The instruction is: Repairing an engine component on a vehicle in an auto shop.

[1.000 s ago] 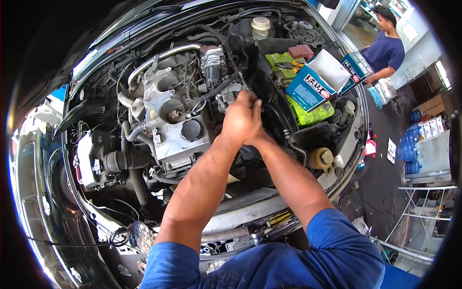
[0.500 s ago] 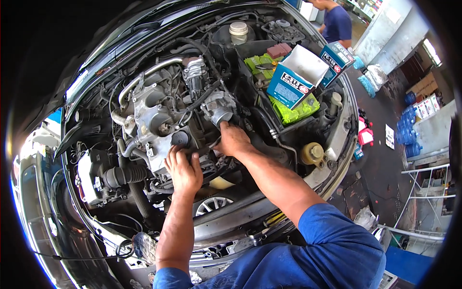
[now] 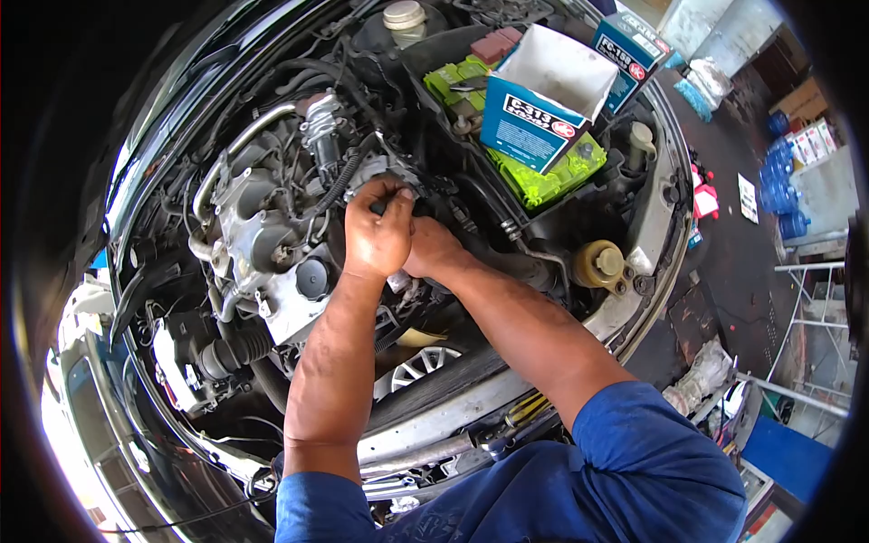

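Note:
Both my hands meet at the grey metal housing [image 3: 376, 170] on the right side of the engine. My left hand [image 3: 378, 233] has its fingers curled and closed at the housing's near end; whatever they hold is hidden. Against its right side, my right hand [image 3: 429, 250] is closed too, its fingertips tucked out of sight low among the hoses. A ribbed black hose [image 3: 341, 184] runs just beyond my left hand. Left of my wrist, the round black oil filler cap [image 3: 312, 280] sits on the silver engine cover [image 3: 288, 303].
An open blue-and-white box [image 3: 534, 122] stands on the lime-green battery [image 3: 557, 181], with a second blue box [image 3: 625, 68] behind it. A yellowish fluid reservoir [image 3: 597, 263] is right of my forearm. The front body panel [image 3: 444, 412] crosses below my arms.
My left hand has left the oil filler cap and moved right and away from me, up beside my right hand. The view has shifted; the person at the far right is out of sight.

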The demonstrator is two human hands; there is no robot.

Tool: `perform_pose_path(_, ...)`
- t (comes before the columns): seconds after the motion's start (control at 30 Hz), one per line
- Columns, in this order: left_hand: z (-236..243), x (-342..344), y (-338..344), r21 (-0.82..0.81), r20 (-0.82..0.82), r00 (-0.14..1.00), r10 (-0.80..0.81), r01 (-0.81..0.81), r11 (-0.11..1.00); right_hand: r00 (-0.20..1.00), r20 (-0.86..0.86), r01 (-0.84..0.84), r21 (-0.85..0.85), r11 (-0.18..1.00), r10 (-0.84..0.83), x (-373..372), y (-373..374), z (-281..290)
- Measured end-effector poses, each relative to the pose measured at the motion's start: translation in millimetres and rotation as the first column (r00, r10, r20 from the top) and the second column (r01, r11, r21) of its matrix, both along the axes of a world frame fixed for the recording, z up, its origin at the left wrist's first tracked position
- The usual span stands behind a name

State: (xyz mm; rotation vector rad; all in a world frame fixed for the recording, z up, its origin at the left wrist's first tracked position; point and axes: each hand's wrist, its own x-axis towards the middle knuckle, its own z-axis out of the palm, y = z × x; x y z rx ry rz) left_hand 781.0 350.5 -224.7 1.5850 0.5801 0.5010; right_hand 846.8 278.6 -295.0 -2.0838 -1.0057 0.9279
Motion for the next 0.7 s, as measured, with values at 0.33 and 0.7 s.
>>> perform_pose_path(0.33, 20, 52, -9, 0.495, -0.308, 0.95, 0.055, 0.111, 0.862, 0.999, 0.038, 0.014, 0.235, 0.972, -0.024, 17, 10, -46)
perform_pose_path(0.7, -12, -133, -3, 0.961, -0.043, 0.9, 0.433, -0.082, 0.265, 0.964, 0.262, -0.017, -0.11, 0.994, 0.045, -17, -12, 39)
